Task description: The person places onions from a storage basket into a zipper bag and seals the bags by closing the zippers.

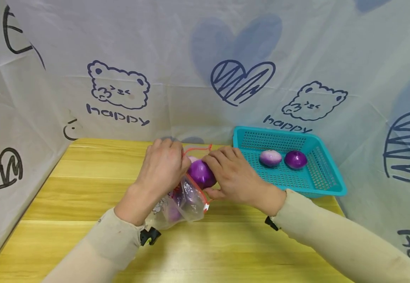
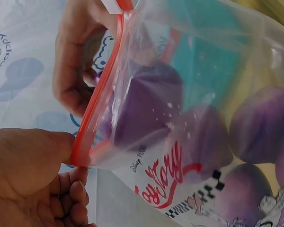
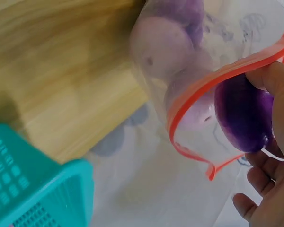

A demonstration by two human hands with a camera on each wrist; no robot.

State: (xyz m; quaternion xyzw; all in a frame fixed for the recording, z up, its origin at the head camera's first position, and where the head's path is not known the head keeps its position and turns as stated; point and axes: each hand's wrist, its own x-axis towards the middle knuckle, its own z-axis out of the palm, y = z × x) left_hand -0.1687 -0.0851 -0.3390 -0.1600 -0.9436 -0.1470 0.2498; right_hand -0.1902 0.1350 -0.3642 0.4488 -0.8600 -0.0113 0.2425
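Note:
My left hand (image 1: 164, 163) pinches the red zip edge of a clear zip bag (image 1: 195, 210) between thumb and fingers, and the bag's mouth stands open toward the right. A shiny dark purple onion (image 1: 202, 174) is in my right hand (image 1: 238, 179), gripped by thumb and fingers at that mouth. In the right wrist view this onion (image 3: 241, 113) is partly inside the red rim. Several purple onions (image 2: 251, 125) lie in the bag, seen through the plastic in the left wrist view. Red lettering (image 2: 168, 175) is printed on the bag's side.
A turquoise perforated basket (image 1: 337, 184) stands at the table's back right. In it are a pale-and-purple onion (image 1: 270, 158) and a dark purple onion (image 1: 296, 159). The wood-grain table (image 1: 84, 204) meets a printed white cloth (image 1: 176, 94) behind and at the sides.

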